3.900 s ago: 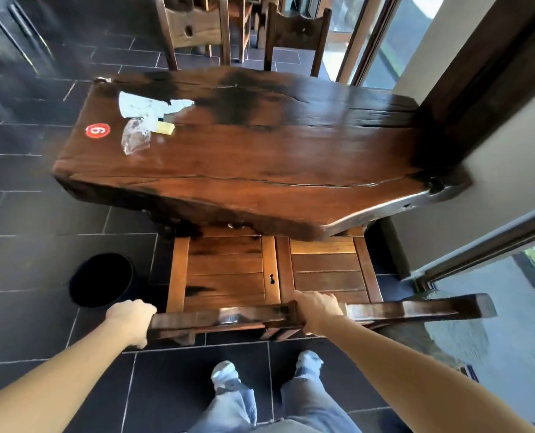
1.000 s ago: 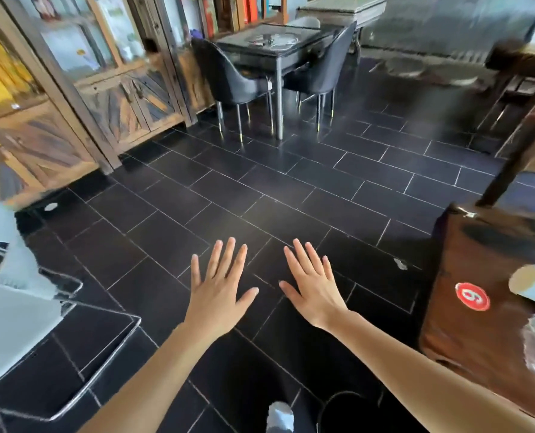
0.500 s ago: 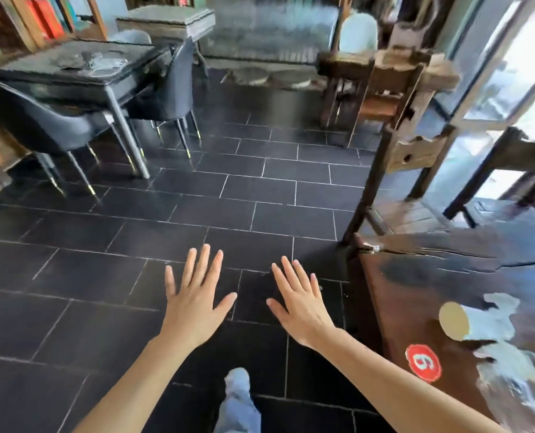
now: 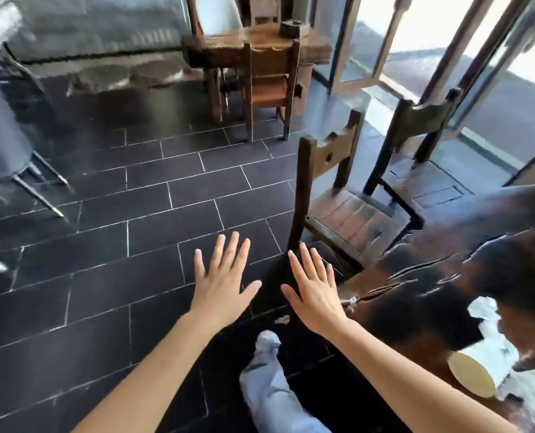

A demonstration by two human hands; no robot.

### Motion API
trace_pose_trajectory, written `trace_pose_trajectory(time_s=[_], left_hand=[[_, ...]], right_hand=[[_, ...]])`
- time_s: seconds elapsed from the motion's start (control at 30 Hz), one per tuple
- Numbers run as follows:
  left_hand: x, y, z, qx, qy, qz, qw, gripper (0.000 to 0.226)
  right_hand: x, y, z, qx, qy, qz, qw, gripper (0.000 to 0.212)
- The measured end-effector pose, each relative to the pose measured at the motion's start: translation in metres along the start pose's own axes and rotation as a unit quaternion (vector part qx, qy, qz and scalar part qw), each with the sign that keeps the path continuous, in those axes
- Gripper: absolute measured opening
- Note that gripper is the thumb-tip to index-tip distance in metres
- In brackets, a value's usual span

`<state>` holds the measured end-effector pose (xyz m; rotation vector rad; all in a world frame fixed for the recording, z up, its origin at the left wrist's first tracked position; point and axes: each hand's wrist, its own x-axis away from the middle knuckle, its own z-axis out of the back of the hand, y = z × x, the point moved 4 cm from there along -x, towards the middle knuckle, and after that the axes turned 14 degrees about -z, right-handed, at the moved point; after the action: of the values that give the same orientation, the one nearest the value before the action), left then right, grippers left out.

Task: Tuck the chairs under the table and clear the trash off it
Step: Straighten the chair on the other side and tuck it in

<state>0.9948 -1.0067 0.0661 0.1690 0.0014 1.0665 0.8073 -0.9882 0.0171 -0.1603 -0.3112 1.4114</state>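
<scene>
My left hand point(image 4: 224, 281) and my right hand point(image 4: 314, 287) are stretched out in front of me over the dark floor, fingers spread, holding nothing. The dark wooden table point(image 4: 431, 301) fills the lower right. On it lies white paper trash point(image 4: 491, 345) with a round yellow-topped piece point(image 4: 470, 373) at the near edge. A wooden chair point(image 4: 341, 201) stands pulled out at the table's far corner, just beyond my right hand. A second wooden chair point(image 4: 416, 142) stands further right, also out from the table.
Another wooden table with a chair point(image 4: 269, 76) stands ahead at the back. A black padded chair point(image 4: 0, 145) with metal legs is at the left. Glass doors point(image 4: 416, 35) run along the right. My leg point(image 4: 272, 379) shows below on black floor tiles.
My view has swung right from the open floor toward the table's far side. Both hands let go of the first chair's back earlier and now stay spread. Two pulled-out chairs have come into view.
</scene>
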Motion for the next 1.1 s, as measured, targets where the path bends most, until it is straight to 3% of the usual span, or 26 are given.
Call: trace_pose_trajectory(time_s=[0.33,0.53,0.8,1.1], left_hand=[[-0.231,-0.103,0.042,-0.004,-0.021,-0.01,1.0,0.078],[-0.342,-0.15,0.048,0.024,-0.035,-0.019,0.999,0.075],[-0.543,-0.213,0.038,0.017,-0.058,-0.148,0.987,0.078],[-0.755,-0.201,0.048,-0.011,-0.1,-0.35,0.931,0.083]], right_hand=[[-0.272,-0.028,0.043,-0.036,0.02,-0.024,0.999,0.069],[-0.387,-0.037,0.055,-0.051,0.024,-0.033,0.998,0.067],[-0.547,0.001,0.058,-0.051,0.041,-0.181,0.981,0.067],[-0.646,0.051,0.054,-0.076,0.044,-0.398,0.913,0.064]])
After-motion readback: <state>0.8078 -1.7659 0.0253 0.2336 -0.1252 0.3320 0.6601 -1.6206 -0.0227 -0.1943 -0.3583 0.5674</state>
